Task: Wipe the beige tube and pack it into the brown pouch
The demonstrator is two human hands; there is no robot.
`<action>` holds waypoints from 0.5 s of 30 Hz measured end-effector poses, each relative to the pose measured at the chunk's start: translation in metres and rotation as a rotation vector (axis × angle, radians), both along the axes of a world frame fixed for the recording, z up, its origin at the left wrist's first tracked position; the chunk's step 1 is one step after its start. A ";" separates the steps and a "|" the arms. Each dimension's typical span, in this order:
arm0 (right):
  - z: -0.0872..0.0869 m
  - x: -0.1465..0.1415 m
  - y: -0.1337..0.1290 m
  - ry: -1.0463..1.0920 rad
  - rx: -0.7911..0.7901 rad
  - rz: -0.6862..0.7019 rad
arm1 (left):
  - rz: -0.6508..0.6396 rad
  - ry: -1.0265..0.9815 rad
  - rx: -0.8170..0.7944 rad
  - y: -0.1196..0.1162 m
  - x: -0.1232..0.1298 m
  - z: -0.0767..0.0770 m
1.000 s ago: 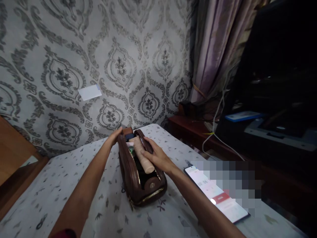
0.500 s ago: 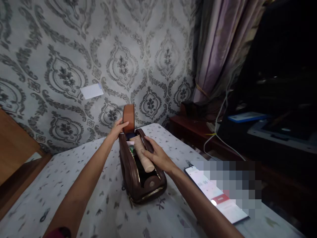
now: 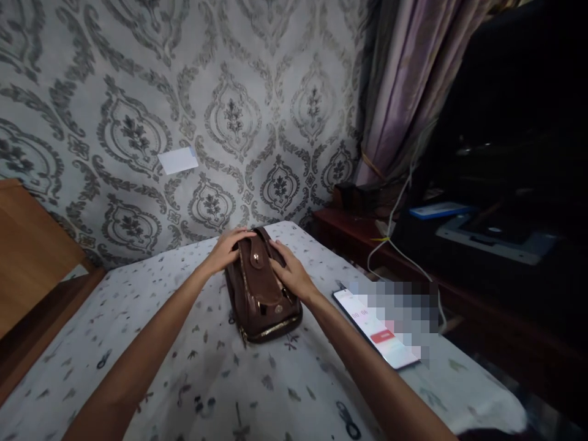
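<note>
Fingertips come first: those of our left hand [image 3: 227,251] curl over the far top edge of the brown leather pouch [image 3: 261,294], lying close together on the flap [image 3: 261,269] where it bends over the opening. Our right hand [image 3: 289,275] lies flat along the pouch's right side, its fingers [image 3: 278,250] slightly spread and pressing down beside the flap, so the 2 hands bracket the pouch and keep it steady. We judge that this grip holds the flap down over the mouth of the pouch; whether its clasp is fastened we cannot tell.

The pouch sits a little above the centre of the frame, lying lengthwise away from us on a table covered with a pale patterned cloth [image 3: 206,380]. A zip with gold teeth runs round its near end. Both forearms reach in from the bottom edge and meet at the pouch.

To the right of the pouch, near our right forearm but apart from it, a phone [image 3: 370,327] lies face up with its screen lit, partly blurred out. Behind the table the patterned wallpaper [image 3: 138,92] fills the upper left, with 1 small white card [image 3: 177,160] stuck to it. A purple curtain [image 3: 404,92] hangs at the upper right, and dark furniture with white cables lies beyond.
</note>
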State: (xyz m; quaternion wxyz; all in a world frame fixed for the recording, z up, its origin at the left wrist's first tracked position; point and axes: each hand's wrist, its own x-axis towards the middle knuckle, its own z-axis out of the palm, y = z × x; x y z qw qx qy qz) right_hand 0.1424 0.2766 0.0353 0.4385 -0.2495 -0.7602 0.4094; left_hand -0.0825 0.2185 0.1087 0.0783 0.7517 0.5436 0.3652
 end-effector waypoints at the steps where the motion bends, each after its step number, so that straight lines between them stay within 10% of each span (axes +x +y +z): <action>1: 0.000 0.002 -0.004 0.000 0.008 0.000 | 0.020 0.026 0.008 -0.008 0.006 -0.001; 15: -0.002 0.009 -0.018 0.099 -0.052 0.036 | -0.008 0.489 0.093 -0.116 0.085 -0.027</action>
